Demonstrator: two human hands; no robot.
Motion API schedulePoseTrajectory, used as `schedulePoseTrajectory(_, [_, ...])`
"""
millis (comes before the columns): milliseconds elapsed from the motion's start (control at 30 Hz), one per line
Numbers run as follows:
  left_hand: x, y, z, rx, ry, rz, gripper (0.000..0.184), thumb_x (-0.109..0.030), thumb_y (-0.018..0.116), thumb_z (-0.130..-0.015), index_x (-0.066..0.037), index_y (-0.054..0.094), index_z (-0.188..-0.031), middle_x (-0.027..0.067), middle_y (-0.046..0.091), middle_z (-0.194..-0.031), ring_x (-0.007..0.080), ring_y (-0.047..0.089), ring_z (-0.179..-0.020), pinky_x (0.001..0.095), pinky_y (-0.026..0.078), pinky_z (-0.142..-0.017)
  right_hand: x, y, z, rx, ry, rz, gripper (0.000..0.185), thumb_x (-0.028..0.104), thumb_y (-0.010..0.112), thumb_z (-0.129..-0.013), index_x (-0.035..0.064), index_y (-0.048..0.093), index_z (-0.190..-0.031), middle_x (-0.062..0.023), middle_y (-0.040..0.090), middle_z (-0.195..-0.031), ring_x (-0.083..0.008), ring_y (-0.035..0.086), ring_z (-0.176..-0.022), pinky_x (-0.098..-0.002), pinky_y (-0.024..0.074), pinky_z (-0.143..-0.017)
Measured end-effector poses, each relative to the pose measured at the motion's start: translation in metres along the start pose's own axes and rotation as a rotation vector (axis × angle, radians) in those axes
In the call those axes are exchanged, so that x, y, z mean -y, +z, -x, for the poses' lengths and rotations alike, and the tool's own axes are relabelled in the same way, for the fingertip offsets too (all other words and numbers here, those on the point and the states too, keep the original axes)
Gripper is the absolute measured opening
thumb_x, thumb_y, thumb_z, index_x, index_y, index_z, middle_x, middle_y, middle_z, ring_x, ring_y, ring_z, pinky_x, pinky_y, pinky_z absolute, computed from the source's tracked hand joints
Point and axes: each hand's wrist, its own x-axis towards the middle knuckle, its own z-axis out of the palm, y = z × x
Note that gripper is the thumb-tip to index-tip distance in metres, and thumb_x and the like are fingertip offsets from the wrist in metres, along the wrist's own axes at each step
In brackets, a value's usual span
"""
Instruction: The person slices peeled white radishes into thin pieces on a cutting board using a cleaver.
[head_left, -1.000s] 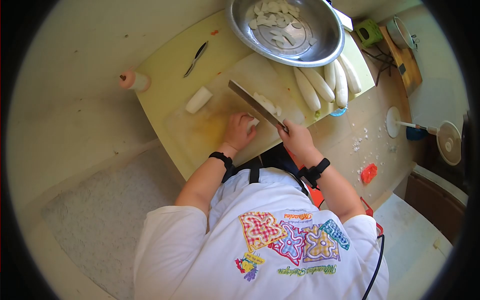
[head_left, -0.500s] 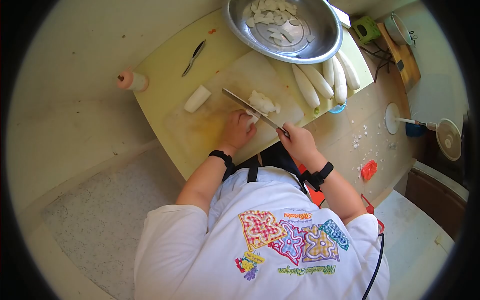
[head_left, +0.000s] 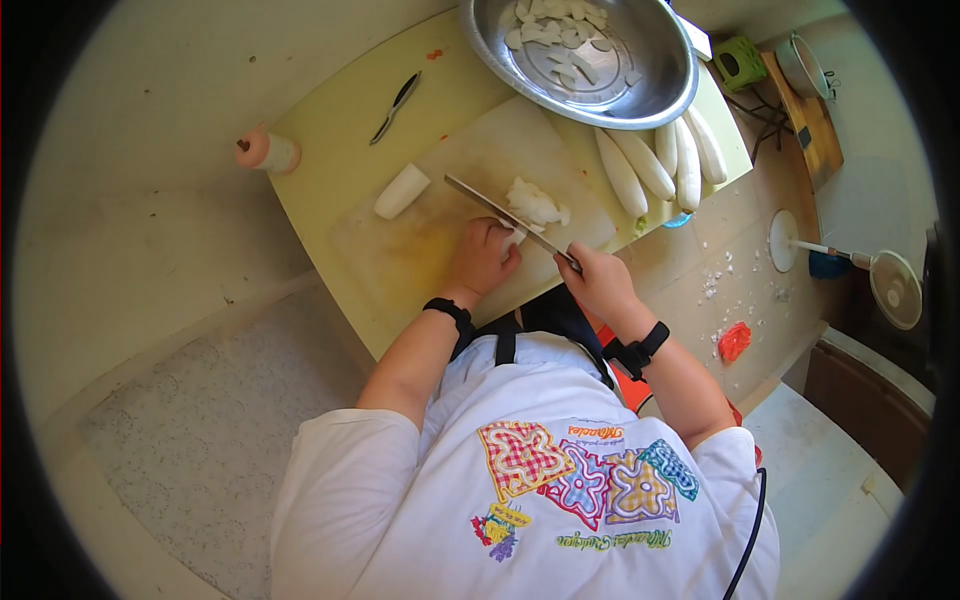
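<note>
My right hand is closed round the handle of a kitchen knife, its blade slanting up to the left over the cutting board. Against the near side of the blade, my left hand grips a short white radish piece with curled fingers, most of it covered. Just beyond the blade lies a small heap of white radish slices. A thicker peeled radish chunk rests on the board to the left, apart from both hands.
A steel basin with sliced pieces stands at the far side of the table. Several whole peeled radishes lie beside it. A peeler and a pink bottle sit to the left. Scraps and a red bag are on the floor.
The whole view has shifted slightly. Both hands, the knife and the radish piece keep nearly the same places on the board.
</note>
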Motion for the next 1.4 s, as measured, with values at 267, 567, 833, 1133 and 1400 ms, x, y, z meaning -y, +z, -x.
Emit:
schedulePoseTrajectory(267, [0.0, -0.001, -0.002, -0.009, 0.015, 0.019, 0.034, -0.007, 0.072, -0.074, -0.004, 0.058, -0.105, 0.0177, 0.056, -0.108, 0.0384, 0.056, -0.101, 0.0457, 0.051, -0.087, 0.003, 0.0, -0.002, 0.002, 0.007, 0.007, 0.031, 0.032, 0.063, -0.096, 0.0054, 0.056, -0.082, -0.0194, 0.062, -0.066, -0.0435, 0.061, -0.065, -0.0527, 0.0468, -0.058])
schedulePoseTrajectory(567, [-0.001, -0.001, -0.001, -0.007, 0.01, 0.036, 0.035, -0.006, 0.071, -0.074, -0.004, 0.056, -0.105, 0.0183, 0.055, -0.107, 0.0388, 0.056, -0.1, 0.0459, 0.051, -0.086, 0.005, -0.003, -0.002, 0.038, 0.027, 0.005, 0.029, 0.031, 0.064, -0.096, 0.0051, 0.057, -0.085, -0.0202, 0.061, -0.068, -0.0434, 0.061, -0.066, -0.0511, 0.0468, -0.059])
schedulePoseTrajectory(833, [-0.002, -0.001, -0.001, -0.009, 0.014, 0.039, 0.035, -0.006, 0.072, -0.073, -0.003, 0.056, -0.105, 0.0184, 0.055, -0.106, 0.0387, 0.056, -0.1, 0.0457, 0.051, -0.087, 0.005, 0.0, -0.001, 0.004, -0.005, 0.011, 0.03, 0.033, 0.063, -0.095, 0.006, 0.057, -0.083, -0.0195, 0.063, -0.067, -0.0436, 0.062, -0.066, -0.0529, 0.047, -0.058])
schedulePoseTrajectory(1133, [-0.004, -0.002, -0.003, -0.01, 0.005, 0.034, 0.035, -0.006, 0.071, -0.074, -0.003, 0.056, -0.105, 0.0186, 0.055, -0.107, 0.0389, 0.055, -0.102, 0.0462, 0.051, -0.087, 0.006, 0.001, -0.001, 0.007, -0.023, 0.051, 0.029, 0.032, 0.062, -0.096, 0.0065, 0.056, -0.082, -0.0186, 0.062, -0.066, -0.0427, 0.062, -0.064, -0.0526, 0.0474, -0.057])
schedulePoseTrajectory(1400, [-0.004, -0.001, -0.002, -0.011, -0.008, 0.022, 0.034, -0.008, 0.07, -0.075, -0.005, 0.057, -0.106, 0.0179, 0.055, -0.109, 0.0392, 0.055, -0.102, 0.0469, 0.05, -0.088, 0.011, 0.003, 0.002, 0.037, -0.024, 0.113, 0.026, 0.029, 0.063, -0.096, 0.0057, 0.054, -0.087, -0.0189, 0.063, -0.069, -0.0426, 0.062, -0.066, -0.0512, 0.0475, -0.058])
